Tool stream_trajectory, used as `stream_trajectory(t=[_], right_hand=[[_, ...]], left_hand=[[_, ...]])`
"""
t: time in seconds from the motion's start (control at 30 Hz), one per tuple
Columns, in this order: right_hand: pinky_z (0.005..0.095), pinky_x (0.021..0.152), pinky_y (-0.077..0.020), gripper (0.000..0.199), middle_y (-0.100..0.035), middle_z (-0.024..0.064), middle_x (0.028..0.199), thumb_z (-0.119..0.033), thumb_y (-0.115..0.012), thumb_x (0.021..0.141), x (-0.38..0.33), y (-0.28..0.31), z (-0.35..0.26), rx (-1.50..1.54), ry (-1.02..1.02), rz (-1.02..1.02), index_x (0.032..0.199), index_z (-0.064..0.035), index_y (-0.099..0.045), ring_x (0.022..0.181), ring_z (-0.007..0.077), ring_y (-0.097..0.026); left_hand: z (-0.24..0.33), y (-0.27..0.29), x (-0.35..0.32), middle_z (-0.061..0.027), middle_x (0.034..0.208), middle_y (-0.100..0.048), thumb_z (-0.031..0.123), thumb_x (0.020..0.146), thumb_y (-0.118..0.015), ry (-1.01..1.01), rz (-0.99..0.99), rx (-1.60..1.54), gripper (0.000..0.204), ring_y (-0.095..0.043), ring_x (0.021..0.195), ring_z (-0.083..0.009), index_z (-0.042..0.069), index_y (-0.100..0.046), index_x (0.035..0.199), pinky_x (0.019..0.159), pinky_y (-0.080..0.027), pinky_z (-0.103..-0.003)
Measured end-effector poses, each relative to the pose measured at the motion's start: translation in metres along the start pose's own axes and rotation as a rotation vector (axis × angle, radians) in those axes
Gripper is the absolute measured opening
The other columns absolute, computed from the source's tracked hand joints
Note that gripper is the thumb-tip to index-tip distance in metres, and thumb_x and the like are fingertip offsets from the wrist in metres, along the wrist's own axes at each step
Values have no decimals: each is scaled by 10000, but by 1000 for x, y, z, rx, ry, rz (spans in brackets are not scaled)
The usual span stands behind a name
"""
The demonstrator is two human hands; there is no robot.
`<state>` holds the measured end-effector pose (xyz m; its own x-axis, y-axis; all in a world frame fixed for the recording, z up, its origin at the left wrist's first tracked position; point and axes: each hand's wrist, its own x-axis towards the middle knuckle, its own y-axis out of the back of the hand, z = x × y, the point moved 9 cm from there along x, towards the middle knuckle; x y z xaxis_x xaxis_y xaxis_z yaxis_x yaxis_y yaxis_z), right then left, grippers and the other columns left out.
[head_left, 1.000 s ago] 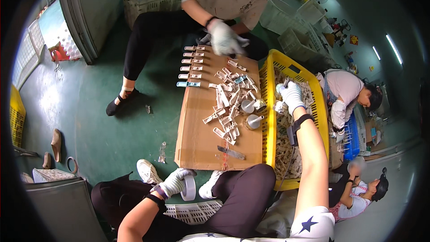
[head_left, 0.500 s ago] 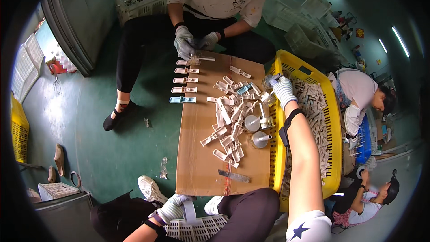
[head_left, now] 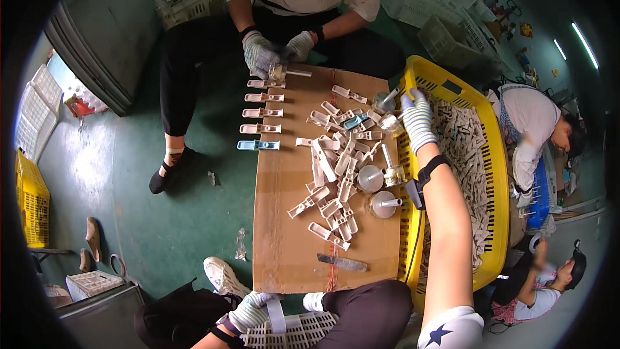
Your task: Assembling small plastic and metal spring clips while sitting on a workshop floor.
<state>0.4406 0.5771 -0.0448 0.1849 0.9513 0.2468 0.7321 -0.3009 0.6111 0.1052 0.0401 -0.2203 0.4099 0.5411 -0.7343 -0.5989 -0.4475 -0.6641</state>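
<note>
My left hand (head_left: 250, 311), in a striped glove, is low beside the near edge of the cardboard (head_left: 284, 232), its fingers closed round a whitish band-like piece (head_left: 276, 316). My gloved right hand (head_left: 418, 121) is over the near-side rim of the yellow basket (head_left: 494, 213), fingers apart with nothing visible in them. Just left of its fingertips lies a clear round piece with a stem (head_left: 386, 99). More clear round pieces (head_left: 382, 204) rest along the cardboard's right side. Beside them is a loose pile of pale plastic clips (head_left: 332, 155), with a blue clip (head_left: 355, 121) among them.
Across the cardboard, a co-worker's gloved hands (head_left: 261, 55) hold a clear stemmed piece (head_left: 279, 74). Several clips (head_left: 261, 113) stick out over the left edge in a row. A flat dark blade-like strip (head_left: 342, 262) lies near me. Under my left hand is a white basket (head_left: 294, 331).
My right hand has left the clear stemmed piece, which now lies on the cardboard, and moved slightly right over the basket rim. The left hand keeps its hold. The whole view has shifted a little.
</note>
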Motion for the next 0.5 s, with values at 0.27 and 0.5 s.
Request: stream_trajectory(t=[0.27,0.5], right_hand=[[449,850,-483,249,-648,161,1049,-202,-556,928,-33,5,-87,-836,567,25,1127,-77,-640,954,360,-608],[413,766,-480,262,-653,100,910,-131,-574,848,-56,-22,-104,-1103,775,-91,1101,-95,-633,867,273,-643]], left_hand=[[-2,4,-2,-16,982,-656,35,840,-676,37,10,-10,213,-605,900,-133,52,-645,1050,822,-479,-304],[0,-2,-3,-38,961,-675,54,838,-676,16,-22,-20,175,-625,876,-150,25,-669,1010,796,-496,-293]])
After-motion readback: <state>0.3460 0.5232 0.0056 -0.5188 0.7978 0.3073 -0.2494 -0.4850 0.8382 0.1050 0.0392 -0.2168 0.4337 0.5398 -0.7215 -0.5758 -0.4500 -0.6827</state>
